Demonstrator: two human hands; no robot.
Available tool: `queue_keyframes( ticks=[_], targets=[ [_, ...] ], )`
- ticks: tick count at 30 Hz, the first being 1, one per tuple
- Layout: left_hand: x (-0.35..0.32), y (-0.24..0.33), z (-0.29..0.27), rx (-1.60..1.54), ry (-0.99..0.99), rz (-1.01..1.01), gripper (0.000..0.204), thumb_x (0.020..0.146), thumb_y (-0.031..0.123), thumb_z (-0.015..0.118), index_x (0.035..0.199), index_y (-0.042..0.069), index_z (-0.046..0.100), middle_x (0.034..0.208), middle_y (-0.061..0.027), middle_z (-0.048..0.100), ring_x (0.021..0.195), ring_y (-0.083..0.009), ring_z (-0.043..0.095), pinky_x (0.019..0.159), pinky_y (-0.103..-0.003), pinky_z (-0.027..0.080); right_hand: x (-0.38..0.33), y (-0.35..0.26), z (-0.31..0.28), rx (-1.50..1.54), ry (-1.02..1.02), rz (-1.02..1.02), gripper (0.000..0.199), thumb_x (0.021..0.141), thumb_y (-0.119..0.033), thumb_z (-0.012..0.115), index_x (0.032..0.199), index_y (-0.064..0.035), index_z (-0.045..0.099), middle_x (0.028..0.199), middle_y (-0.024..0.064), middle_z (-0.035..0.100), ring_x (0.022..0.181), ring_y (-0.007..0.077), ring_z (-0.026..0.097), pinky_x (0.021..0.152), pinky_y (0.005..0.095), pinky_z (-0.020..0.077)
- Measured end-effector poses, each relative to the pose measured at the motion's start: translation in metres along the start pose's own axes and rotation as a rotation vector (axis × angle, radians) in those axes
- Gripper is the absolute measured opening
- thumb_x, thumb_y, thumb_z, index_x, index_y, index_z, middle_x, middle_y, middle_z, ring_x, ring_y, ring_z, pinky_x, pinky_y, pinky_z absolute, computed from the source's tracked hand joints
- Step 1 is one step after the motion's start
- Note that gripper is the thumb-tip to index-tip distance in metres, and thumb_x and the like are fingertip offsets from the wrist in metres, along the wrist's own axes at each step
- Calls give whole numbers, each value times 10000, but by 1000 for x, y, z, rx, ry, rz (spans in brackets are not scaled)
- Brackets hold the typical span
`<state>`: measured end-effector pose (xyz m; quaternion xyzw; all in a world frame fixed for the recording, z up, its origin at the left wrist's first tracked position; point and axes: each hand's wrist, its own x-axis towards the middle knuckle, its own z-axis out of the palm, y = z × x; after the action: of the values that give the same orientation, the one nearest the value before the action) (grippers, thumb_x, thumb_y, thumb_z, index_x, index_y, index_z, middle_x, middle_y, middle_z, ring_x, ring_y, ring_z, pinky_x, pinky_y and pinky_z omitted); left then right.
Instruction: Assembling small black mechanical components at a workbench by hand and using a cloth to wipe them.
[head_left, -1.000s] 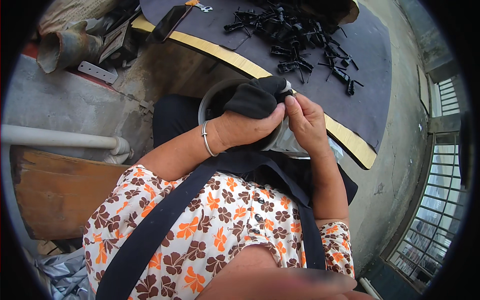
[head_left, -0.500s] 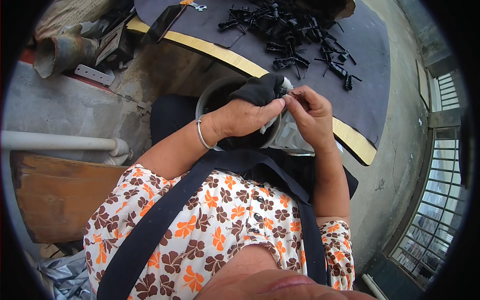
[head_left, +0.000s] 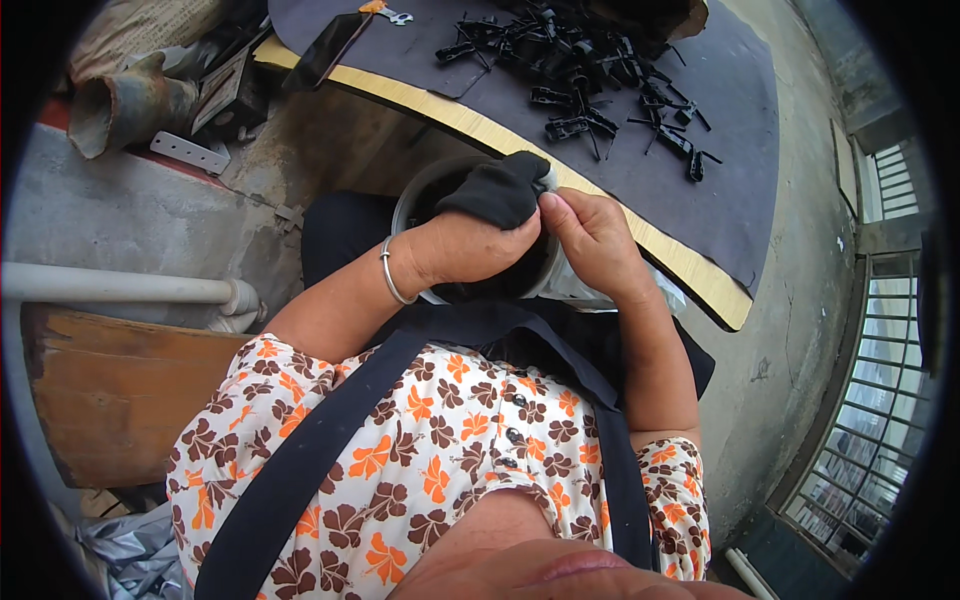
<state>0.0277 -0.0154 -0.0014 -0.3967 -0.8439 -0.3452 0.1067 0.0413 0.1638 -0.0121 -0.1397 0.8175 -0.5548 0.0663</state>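
My left hand, with a silver bangle at its wrist, is closed on a black cloth that bunches over its far side and covers its fingers. A small white patch shows at the cloth's right end. Against that end my right hand is closed, thumb pressed to the curled fingers; whatever lies in this pinch is hidden. Both hands meet above a round grey bucket with a dark inside, close to the table edge.
A dark-covered table with a pale wooden edge curves ahead. Several black plastic clamp-like parts are heaped on it. A phone and a small wrench lie at its far left. A rusty pipe fitting stands on the left ledge.
Both hands have shifted slightly left with the black cloth. My right hand has turned and its fingers are curled in more. Less of the white part shows now.
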Motion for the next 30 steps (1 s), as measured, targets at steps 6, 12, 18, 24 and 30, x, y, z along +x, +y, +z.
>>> queue_keyframes(
  ticks=[6, 12, 18, 24, 30],
  targets=[
    [-7, -14, -21, 355, -40, -16, 251, 762, 159, 672, 952, 3, 625, 1026, -128, 613, 1007, -296, 555, 874, -378, 435, 21, 9, -17, -658, 477, -213, 207, 842, -235, 610, 868, -30, 596, 691, 119, 593, 563, 247, 557, 549, 336, 447],
    [8, -22, -12, 333, 176, 119, 276, 751, 55, 645, 1023, 12, 624, 1028, -121, 629, 1003, -297, 573, 874, -346, 448, 28, 21, -28, -775, 555, -195, 112, 829, -139, 588, 900, -56, 609, 761, 122, 616, 663, 267, 610, 609, 343, 479],
    [27, -1, -15, 189, 57, 246, 376, 726, 33, 633, 1096, 100, 621, 1086, -86, 620, 1008, -254, 577, 877, -339, 451, 2, 1, -34, -426, 431, -290, 66, 788, 0, 576, 853, -9, 567, 666, 109, 542, 558, 203, 512, 558, 271, 423],
    [41, -15, -4, 167, -64, 258, 322, 718, 62, 658, 1033, 120, 626, 1018, -89, 618, 903, -261, 592, 790, -349, 473, 0, 10, -36, -406, 409, -209, 59, 808, -49, 578, 809, 3, 550, 613, 61, 491, 546, 125, 451, 521, 257, 384],
    [35, -4, -15, -144, -129, 351, 289, 734, 95, 690, 1010, 81, 606, 871, -100, 615, 800, -285, 580, 715, -331, 473, -2, 11, -45, -28, 114, 58, 131, 841, -105, 564, 798, 18, 556, 618, 0, 478, 578, 68, 401, 518, 250, 352]
  ],
)
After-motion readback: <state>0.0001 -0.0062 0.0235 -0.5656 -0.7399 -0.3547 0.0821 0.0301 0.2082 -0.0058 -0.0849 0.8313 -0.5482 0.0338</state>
